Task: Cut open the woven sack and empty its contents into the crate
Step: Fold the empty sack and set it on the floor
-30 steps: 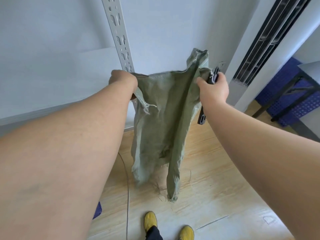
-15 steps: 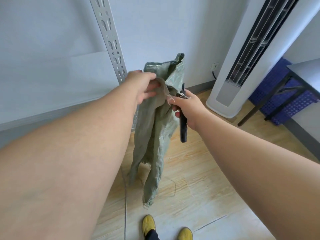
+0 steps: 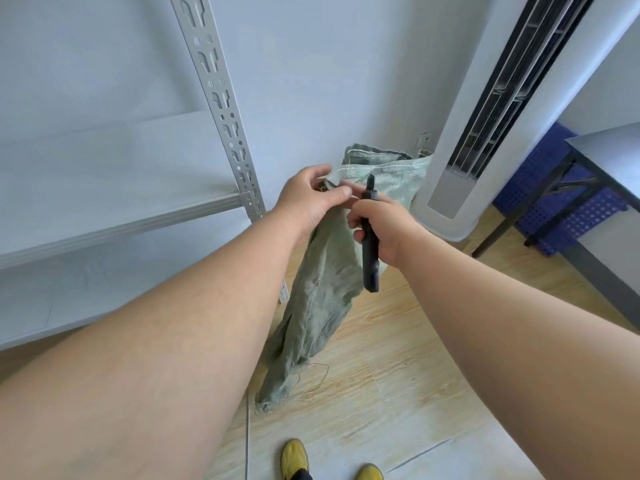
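The green woven sack (image 3: 322,306) hangs limp and flat in front of me, its frayed lower end touching the wooden floor. My left hand (image 3: 308,199) pinches the sack's upper edge between thumb and fingers. My right hand (image 3: 381,223) is just to the right of it, curled round a black knife (image 3: 370,258) that points up and down, and it also touches the sack's top. A blue crate (image 3: 568,202) stands at the far right under a table.
A grey metal shelf rack (image 3: 221,109) with a slotted post is on the left. A tall white air conditioner (image 3: 485,116) stands at the right, beside a dark-legged table (image 3: 609,154). My yellow shoes (image 3: 294,459) are at the bottom. A thin cord (image 3: 246,441) lies on the floor.
My hands have come together and lower, gathering the sack's top, which was spread wide a second ago. The sack's lower end now rests on the floor.
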Tool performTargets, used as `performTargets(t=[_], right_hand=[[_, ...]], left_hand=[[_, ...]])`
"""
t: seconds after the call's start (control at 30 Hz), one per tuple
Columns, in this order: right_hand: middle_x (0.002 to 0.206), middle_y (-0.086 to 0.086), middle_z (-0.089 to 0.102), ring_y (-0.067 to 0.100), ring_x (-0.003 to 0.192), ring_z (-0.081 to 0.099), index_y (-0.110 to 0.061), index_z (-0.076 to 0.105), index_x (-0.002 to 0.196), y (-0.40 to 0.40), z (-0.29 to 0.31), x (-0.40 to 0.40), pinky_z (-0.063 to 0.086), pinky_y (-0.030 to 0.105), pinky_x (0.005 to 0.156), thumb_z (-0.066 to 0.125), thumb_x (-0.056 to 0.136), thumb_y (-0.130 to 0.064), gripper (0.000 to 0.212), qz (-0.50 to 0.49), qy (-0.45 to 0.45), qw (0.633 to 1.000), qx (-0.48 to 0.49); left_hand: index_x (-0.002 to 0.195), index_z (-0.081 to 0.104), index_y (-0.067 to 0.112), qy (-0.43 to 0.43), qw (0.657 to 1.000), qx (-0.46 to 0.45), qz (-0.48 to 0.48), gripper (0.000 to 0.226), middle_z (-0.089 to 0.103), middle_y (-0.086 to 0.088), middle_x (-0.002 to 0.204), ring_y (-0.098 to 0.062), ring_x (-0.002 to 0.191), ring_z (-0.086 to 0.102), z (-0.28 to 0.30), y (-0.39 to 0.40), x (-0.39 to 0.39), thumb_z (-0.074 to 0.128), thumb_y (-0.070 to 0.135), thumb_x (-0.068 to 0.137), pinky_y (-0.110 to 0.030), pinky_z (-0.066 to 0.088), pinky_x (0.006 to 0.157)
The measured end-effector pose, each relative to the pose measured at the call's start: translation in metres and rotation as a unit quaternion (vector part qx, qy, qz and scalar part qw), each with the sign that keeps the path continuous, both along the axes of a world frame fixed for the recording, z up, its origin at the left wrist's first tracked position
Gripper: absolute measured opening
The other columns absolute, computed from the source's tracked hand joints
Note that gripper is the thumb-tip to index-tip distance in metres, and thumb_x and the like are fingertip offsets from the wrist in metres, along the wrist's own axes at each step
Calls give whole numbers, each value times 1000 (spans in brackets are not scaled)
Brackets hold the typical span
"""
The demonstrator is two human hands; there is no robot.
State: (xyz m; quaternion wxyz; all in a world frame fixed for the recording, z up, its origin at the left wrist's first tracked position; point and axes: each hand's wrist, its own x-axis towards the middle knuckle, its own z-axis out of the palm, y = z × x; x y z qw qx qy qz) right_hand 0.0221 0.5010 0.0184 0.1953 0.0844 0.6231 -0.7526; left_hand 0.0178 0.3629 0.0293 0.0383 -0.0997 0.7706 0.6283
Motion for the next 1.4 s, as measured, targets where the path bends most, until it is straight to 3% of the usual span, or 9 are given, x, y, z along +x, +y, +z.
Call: performTargets(t=[0.1, 0.23, 0.4, 0.6, 0.87, 1.03, 1.13, 1.27, 1.4], right_hand=[[90, -9, 72, 9, 59, 48, -25, 71, 102, -1, 10, -1, 41, 21, 52, 47, 76, 5, 47, 16, 97, 984, 146], [113, -8, 56, 6, 96, 53, -28, 60, 119, 0, 25, -11, 38, 20, 83, 62, 80, -6, 45, -42, 283, 900, 330], [94, -4, 63, 15, 86, 57, -16, 62, 110, 8, 35, -27, 47, 27, 75, 72, 83, -24, 29, 34, 250, 890, 381], [86, -5, 62, 15, 77, 59, -24, 58, 94, 34, 51, -27, 49, 28, 70, 66, 87, -16, 13, 7, 206, 937, 282], [79, 2, 63, 15, 72, 62, -19, 56, 87, 101, 108, -23, 53, 26, 69, 62, 89, 1, 21, -24, 148, 974, 169], [79, 2, 68, 18, 79, 66, -19, 59, 85, 144, 116, -29, 55, 34, 85, 60, 89, 3, 23, -71, 109, 987, 95], [79, 2, 66, 15, 75, 67, -18, 57, 88, 157, 105, -32, 57, 29, 78, 62, 89, -1, 18, -148, 119, 974, 122], [80, 1, 67, 16, 78, 66, -19, 57, 86, 158, 88, -36, 57, 28, 77, 66, 87, -5, 17, -188, 121, 964, 145], [79, 3, 67, 18, 73, 65, -17, 57, 87, 142, 81, -39, 57, 36, 82, 64, 87, 0, 19, -171, 113, 967, 151]], left_hand=[[110, 65, 24, 49, 993, -72, 86, 33, 67, 5, 102, -15, 98, 63, 0, 0, -4, 65, 9, 81, -21, 48, 80], [96, 67, 32, 81, 981, -171, 33, 40, 64, 15, 88, -3, 78, 59, 8, -3, -4, 58, -3, 77, -6, 41, 59], [112, 59, 23, 103, 994, -27, 18, 46, 65, 0, 98, -11, 82, 60, 18, 2, -5, 69, -1, 75, -21, 50, 76], [118, 54, 18, -25, 991, -104, -81, 44, 63, -3, 115, -19, 105, 60, -7, 3, 13, 73, 9, 80, -28, 46, 87], [130, 56, 27, -102, 916, -283, -266, 53, 62, 4, 124, -24, 110, 57, -19, 30, 15, 67, 39, 80, -44, 45, 100], [119, 55, 23, -33, 923, -298, -242, 40, 61, 5, 110, -17, 94, 54, -38, 52, 12, 66, 37, 83, -29, 39, 75], [104, 51, 25, 13, 948, -273, -162, 22, 57, 6, 98, -14, 84, 52, -48, 60, 16, 62, 37, 89, -22, 34, 60], [114, 57, 21, 36, 956, -235, -171, 22, 62, 4, 110, -16, 95, 55, -58, 70, 18, 56, 25, 92, -27, 37, 75], [97, 50, 24, 59, 960, -252, -104, 15, 59, 1, 105, -14, 84, 55, -68, 70, 24, 57, 11, 91, -14, 34, 60]])
